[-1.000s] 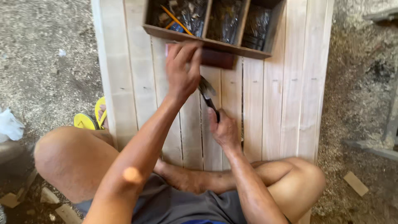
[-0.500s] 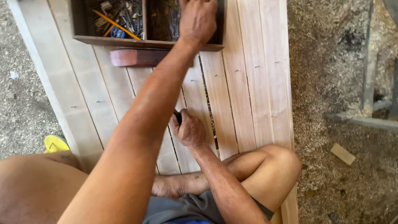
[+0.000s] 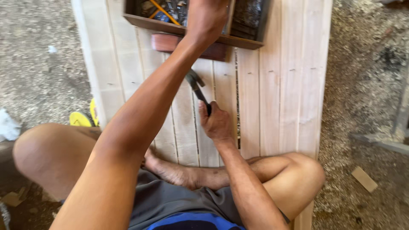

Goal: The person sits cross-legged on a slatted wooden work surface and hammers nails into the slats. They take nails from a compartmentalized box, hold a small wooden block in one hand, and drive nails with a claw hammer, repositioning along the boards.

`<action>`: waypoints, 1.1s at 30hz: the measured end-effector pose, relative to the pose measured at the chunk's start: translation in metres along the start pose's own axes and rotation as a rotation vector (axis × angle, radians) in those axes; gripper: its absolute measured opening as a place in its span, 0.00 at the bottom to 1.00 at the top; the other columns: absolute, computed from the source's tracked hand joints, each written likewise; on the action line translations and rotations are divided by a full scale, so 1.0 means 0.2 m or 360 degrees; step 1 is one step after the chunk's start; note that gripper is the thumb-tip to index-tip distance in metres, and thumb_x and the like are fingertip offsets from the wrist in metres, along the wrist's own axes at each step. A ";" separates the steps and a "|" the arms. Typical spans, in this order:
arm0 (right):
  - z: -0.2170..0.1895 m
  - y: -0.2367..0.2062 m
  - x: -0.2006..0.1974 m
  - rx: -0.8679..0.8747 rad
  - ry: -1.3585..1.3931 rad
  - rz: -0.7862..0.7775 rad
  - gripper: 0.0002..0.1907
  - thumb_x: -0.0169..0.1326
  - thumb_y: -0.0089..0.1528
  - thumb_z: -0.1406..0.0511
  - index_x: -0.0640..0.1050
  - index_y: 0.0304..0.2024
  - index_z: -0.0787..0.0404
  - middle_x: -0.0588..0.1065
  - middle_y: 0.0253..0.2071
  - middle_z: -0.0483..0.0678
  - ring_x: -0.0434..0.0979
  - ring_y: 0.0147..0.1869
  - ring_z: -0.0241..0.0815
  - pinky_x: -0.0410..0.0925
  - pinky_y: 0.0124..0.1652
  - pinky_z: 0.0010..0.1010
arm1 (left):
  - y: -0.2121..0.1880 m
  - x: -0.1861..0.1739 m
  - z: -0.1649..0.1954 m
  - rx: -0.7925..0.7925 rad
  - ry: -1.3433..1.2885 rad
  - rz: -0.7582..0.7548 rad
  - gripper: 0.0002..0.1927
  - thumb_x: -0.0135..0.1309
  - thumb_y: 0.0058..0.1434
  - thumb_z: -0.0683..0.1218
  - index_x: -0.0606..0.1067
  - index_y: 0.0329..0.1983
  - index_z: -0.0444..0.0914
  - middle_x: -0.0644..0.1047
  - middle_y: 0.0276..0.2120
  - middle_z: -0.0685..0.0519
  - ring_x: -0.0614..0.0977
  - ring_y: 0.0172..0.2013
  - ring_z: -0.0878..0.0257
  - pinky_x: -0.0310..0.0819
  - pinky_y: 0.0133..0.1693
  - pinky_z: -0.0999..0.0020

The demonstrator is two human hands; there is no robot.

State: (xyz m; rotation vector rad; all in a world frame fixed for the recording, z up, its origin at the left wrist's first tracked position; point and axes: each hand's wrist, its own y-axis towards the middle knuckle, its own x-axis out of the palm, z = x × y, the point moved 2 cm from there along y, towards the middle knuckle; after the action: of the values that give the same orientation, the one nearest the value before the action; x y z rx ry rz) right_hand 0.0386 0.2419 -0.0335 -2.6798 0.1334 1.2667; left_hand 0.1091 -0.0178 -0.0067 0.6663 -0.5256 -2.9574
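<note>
Left hand fingertips cut off; hammer handle hidden

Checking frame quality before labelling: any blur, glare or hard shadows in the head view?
Head view: daylight, soft, no glare. Left hand at the wooden tray is slightly motion-blurred, and the near left forearm is soft. Right hand and hammer are sharper. Slat panel is bright but not blown out; tray contents are dark and hard to read.

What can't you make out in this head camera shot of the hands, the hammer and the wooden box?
- Left hand fingertips: cut off by the top edge inside the dark wooden compartment box.
- Dark metal hammer: handle hidden by the right hand, head partly behind the left forearm.
- Box contents: too small and shadowed to identify.
</note>
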 end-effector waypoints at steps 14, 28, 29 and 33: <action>-0.01 0.03 0.03 -0.0204 -0.0030 0.0014 0.28 0.45 0.73 0.48 0.76 0.29 0.62 0.76 0.24 0.56 0.77 0.27 0.58 0.69 0.29 0.48 | -0.93 -0.91 -0.34 -0.0058 0.0390 0.0086 0.10 0.57 0.57 0.35 0.81 0.39 0.40 0.82 0.44 0.53 0.78 0.51 0.54 0.65 0.58 0.58; -0.45 0.01 -0.18 0.0006 0.0393 -0.0251 0.26 0.45 0.72 0.49 0.74 0.30 0.61 0.69 0.16 0.40 0.69 0.18 0.30 0.63 0.20 0.27 | -0.93 -0.90 -0.34 -0.0074 0.0454 0.0095 0.04 0.62 0.59 0.42 0.80 0.36 0.43 0.80 0.44 0.62 0.77 0.53 0.60 0.56 0.64 0.54; -0.47 0.00 -0.20 -0.0073 0.0333 -0.0241 0.26 0.45 0.73 0.49 0.74 0.30 0.61 0.69 0.16 0.40 0.70 0.19 0.29 0.63 0.21 0.26 | -0.94 -0.90 -0.34 -0.0057 0.0450 0.0091 0.04 0.62 0.59 0.42 0.80 0.36 0.44 0.80 0.44 0.62 0.77 0.53 0.61 0.56 0.64 0.54; -0.50 -0.06 -0.20 -0.0209 0.0385 -0.0195 0.25 0.47 0.72 0.49 0.75 0.32 0.60 0.69 0.17 0.41 0.70 0.20 0.32 0.64 0.21 0.29 | -0.95 -0.89 -0.35 -0.0075 0.0476 0.0082 0.04 0.62 0.59 0.42 0.80 0.35 0.45 0.80 0.44 0.63 0.77 0.53 0.61 0.57 0.64 0.54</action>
State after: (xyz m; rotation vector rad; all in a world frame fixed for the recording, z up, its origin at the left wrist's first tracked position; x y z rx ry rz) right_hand 0.0910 0.2338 0.0609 -2.8944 -0.0851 0.9441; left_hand 0.3032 0.1637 -0.0597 1.0480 -0.4374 -2.7413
